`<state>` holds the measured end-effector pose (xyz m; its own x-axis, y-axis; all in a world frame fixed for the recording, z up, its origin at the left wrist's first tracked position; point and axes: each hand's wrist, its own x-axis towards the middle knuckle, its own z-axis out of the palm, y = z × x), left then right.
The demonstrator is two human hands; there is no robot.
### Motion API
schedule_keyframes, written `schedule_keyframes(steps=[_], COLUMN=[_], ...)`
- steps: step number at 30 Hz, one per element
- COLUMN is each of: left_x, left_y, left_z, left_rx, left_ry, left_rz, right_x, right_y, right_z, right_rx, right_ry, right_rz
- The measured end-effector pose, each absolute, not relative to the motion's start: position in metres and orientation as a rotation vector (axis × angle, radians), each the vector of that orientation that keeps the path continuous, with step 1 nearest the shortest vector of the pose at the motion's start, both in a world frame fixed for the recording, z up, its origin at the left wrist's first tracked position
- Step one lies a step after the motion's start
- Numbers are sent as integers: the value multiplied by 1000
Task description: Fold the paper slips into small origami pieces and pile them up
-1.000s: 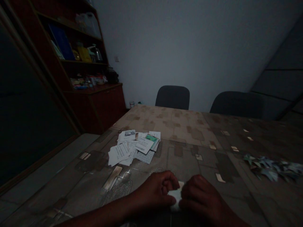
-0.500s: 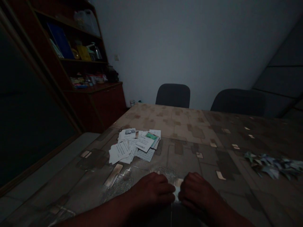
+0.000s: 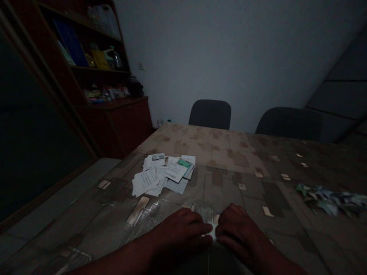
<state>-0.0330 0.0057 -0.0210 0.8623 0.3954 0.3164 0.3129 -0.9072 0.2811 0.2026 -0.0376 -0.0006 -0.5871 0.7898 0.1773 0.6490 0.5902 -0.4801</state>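
Close to the table's near edge, my left hand and my right hand are almost touching. A small piece of white paper shows in the gap between them, pinched by the fingers of both hands; most of it is hidden. Beyond my left hand lies a loose pile of printed paper cards, several overlapping, one with a green picture. Far to the right sits a cluster of folded paper pieces, pale and greenish, too dim to make out singly.
A patterned cloth covers the table. Behind it stand two dark chairs, one in the middle and one at right, against a pale wall. A wooden cabinet with filled shelves is at the left.
My hands stay around the white paper, with the left fingers stretched a little further and the right hand slightly raised. The view has shifted a touch; cards and folded pieces lie as before.
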Motion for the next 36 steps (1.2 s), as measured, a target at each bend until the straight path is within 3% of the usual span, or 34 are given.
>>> schedule_keyframes(steps=[13,36], left_x=[-32,-31], left_y=[9,5], left_z=[-6,-24], left_rx=[2790,2846], left_ry=[536,514], left_rz=[441,545], right_x=[192,185], right_y=[-38,-32], right_z=[0,-1], right_rx=[-1358,-1532], right_ry=[-2333,-2004], right_rz=[582,824])
